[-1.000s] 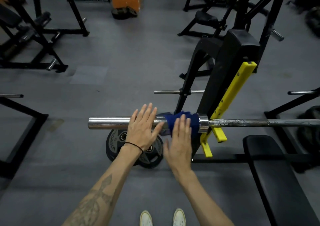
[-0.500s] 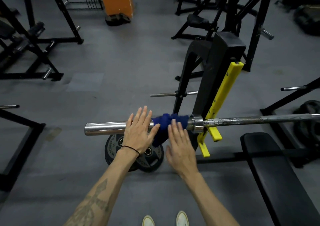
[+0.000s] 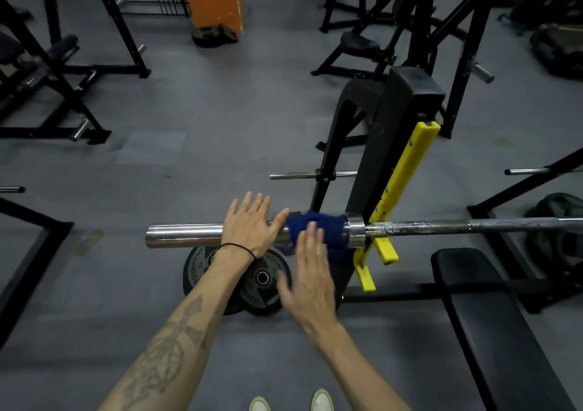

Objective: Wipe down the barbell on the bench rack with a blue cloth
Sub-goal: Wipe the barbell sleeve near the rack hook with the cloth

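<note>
The left hand [image 3: 249, 226] lies flat on the barbell [image 3: 186, 235] sleeve, fingers straight and spread. The right hand [image 3: 310, 276], blurred, is open with straight fingers, its fingertips [image 3: 312, 231] over the blue cloth [image 3: 325, 224]; whether they touch it cannot be told. The cloth is draped over the sleeve, just left of the collar and just right of the left hand. The bar rests on the rack's yellow hook [image 3: 386, 248]. Weight plates [image 3: 262, 279] lie on the floor below, and a black bench [image 3: 492, 322] sits to the near right.
</note>
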`<state>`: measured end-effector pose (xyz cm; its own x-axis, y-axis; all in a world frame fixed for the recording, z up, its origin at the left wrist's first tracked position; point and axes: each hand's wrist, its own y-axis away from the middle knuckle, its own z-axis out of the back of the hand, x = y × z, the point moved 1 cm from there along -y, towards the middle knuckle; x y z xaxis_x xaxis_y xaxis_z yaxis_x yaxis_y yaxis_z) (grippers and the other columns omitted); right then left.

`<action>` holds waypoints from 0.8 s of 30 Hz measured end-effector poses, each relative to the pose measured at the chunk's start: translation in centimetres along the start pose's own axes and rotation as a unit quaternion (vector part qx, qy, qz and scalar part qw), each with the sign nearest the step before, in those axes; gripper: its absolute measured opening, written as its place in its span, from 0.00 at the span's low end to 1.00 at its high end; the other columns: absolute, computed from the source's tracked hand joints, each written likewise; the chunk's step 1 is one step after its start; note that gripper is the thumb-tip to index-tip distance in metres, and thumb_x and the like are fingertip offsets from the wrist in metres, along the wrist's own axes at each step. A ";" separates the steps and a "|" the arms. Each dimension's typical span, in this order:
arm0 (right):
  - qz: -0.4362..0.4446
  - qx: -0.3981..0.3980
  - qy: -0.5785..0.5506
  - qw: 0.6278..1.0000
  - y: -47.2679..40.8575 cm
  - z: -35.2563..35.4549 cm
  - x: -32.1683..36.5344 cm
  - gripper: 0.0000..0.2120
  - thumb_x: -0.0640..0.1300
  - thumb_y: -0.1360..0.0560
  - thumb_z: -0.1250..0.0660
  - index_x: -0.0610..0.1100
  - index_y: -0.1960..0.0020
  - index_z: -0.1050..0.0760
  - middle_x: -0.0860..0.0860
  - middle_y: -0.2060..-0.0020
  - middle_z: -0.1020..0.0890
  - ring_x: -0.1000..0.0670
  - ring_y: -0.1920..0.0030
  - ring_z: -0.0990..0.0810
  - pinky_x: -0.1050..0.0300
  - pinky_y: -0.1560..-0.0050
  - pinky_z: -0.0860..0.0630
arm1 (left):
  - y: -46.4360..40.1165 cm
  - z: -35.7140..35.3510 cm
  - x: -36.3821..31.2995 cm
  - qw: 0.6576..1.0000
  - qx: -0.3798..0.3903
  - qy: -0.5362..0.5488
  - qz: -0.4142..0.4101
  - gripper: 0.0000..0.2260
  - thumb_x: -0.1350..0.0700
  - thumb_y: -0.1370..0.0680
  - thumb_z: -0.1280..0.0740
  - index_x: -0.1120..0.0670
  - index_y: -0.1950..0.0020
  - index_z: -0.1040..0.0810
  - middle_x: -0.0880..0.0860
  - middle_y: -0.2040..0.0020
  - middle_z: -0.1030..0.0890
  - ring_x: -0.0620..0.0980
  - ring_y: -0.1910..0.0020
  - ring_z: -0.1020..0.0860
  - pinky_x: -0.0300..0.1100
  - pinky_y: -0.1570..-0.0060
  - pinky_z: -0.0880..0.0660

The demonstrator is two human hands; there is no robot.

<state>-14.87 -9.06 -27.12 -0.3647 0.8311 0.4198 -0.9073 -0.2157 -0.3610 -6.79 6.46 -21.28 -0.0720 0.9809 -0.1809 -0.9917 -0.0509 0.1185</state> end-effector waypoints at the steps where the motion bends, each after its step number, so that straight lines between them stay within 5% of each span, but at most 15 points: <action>1: 0.050 0.019 0.019 0.998 -0.2 -0.1 0.0 0.42 0.50 0.23 0.35 0.37 0.17 0.51 0.41 0.17 0.52 0.42 0.17 0.54 0.47 0.18 0.52 | -0.3 0.1 0.1 1.000 0.003 -0.001 0.001 0.41 0.29 0.23 0.63 0.50 0.17 0.43 0.50 0.17 0.43 0.50 0.18 0.50 0.52 0.20 0.53; 3: 0.098 0.029 0.068 0.992 -1.0 0.7 -2.0 0.42 0.48 0.23 0.32 0.37 0.17 0.49 0.42 0.17 0.50 0.44 0.17 0.52 0.47 0.18 0.48 | -0.7 0.1 0.2 1.000 0.015 -0.006 -0.009 0.39 0.29 0.21 0.60 0.50 0.17 0.43 0.50 0.17 0.43 0.50 0.18 0.50 0.52 0.20 0.53; 8: -0.030 -0.010 0.017 0.999 -0.2 1.0 -1.8 0.42 0.49 0.23 0.34 0.35 0.18 0.50 0.40 0.17 0.51 0.41 0.17 0.54 0.45 0.19 0.49 | -1.4 0.2 0.4 1.000 0.010 0.011 -0.025 0.43 0.25 0.24 0.63 0.49 0.17 0.43 0.51 0.18 0.42 0.52 0.18 0.46 0.54 0.21 0.47; 12: 0.105 0.039 0.049 0.992 -0.7 0.9 -1.8 0.42 0.48 0.24 0.32 0.37 0.17 0.48 0.42 0.17 0.50 0.44 0.17 0.53 0.46 0.19 0.45 | -1.2 0.1 0.5 0.998 -0.008 0.001 -0.065 0.46 0.27 0.26 0.68 0.50 0.18 0.41 0.51 0.18 0.41 0.51 0.18 0.46 0.53 0.20 0.49; 17: -0.064 -0.041 -0.013 0.997 -1.0 1.6 -2.1 0.41 0.40 0.23 0.32 0.36 0.17 0.50 0.42 0.17 0.51 0.43 0.17 0.54 0.46 0.18 0.51 | 1.1 -1.7 1.6 0.986 -0.105 -0.048 -0.117 0.37 0.34 0.17 0.61 0.56 0.25 0.27 0.57 0.23 0.31 0.57 0.22 0.35 0.57 0.24 0.39; 22: 0.093 0.021 0.038 0.995 -0.9 0.6 -1.7 0.42 0.42 0.24 0.30 0.37 0.17 0.49 0.43 0.17 0.50 0.44 0.17 0.53 0.46 0.19 0.49 | 3.3 -2.9 2.9 0.978 -0.154 -0.050 -0.128 0.31 0.37 0.16 0.53 0.54 0.19 0.37 0.58 0.19 0.39 0.57 0.19 0.41 0.58 0.23 0.40; 24: 0.056 -0.015 0.051 0.997 -1.0 1.4 -3.8 0.41 0.40 0.25 0.30 0.36 0.18 0.47 0.42 0.17 0.48 0.43 0.17 0.50 0.45 0.19 0.44 | 4.2 -3.2 3.5 0.977 -0.169 -0.047 -0.125 0.30 0.38 0.16 0.50 0.54 0.18 0.39 0.57 0.18 0.42 0.57 0.19 0.44 0.58 0.22 0.44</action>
<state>-12.89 -12.74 -27.18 -0.4391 0.8504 0.2898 -0.8548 -0.2962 -0.4261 -11.58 9.11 -24.54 0.1717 0.9826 -0.0709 -0.9569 0.1492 -0.2490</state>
